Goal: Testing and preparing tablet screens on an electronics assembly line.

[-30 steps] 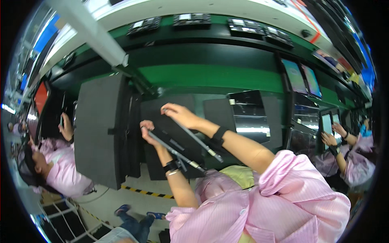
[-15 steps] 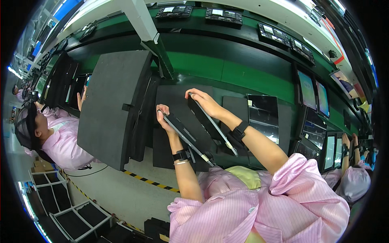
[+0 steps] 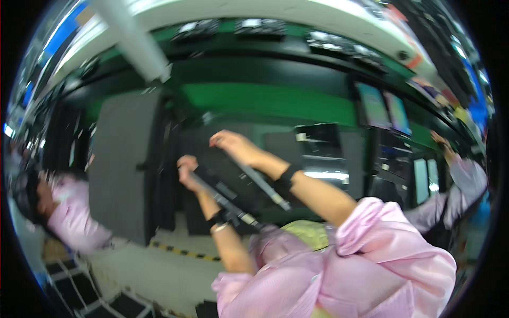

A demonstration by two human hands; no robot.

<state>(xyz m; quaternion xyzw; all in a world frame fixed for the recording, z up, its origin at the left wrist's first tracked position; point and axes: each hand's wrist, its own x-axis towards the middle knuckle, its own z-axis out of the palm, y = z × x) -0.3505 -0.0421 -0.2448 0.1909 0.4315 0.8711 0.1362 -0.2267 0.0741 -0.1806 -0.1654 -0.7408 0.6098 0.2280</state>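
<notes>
Both of my hands are raised in front of me, each holding a thin, flat, dark panel edge-on. My left hand [image 3: 188, 172] is closed on the far end of one panel with a silvery edge [image 3: 222, 200], which slants back toward my body. Beside it, my right hand [image 3: 233, 147] grips the far end of a second such panel [image 3: 261, 184], roughly parallel to the first and apart from it. Blur hides the exact kind of these panels and the finger details. Dark mats [image 3: 193, 140] lie under my hands.
Left of my hands stands a large black board stack [image 3: 124, 164], with a co-worker [image 3: 69, 206] beyond it. To the right are a glossy black screen [image 3: 321, 146], lit screens [image 3: 371, 105] and another co-worker [image 3: 450, 183]. A white post [image 3: 132, 40] rises at the far side.
The whole view has swung and blurred, shifting the scene leftward. Both hands still hold their panels, now seen more steeply edge-on. The right co-worker's body and arm have changed position.
</notes>
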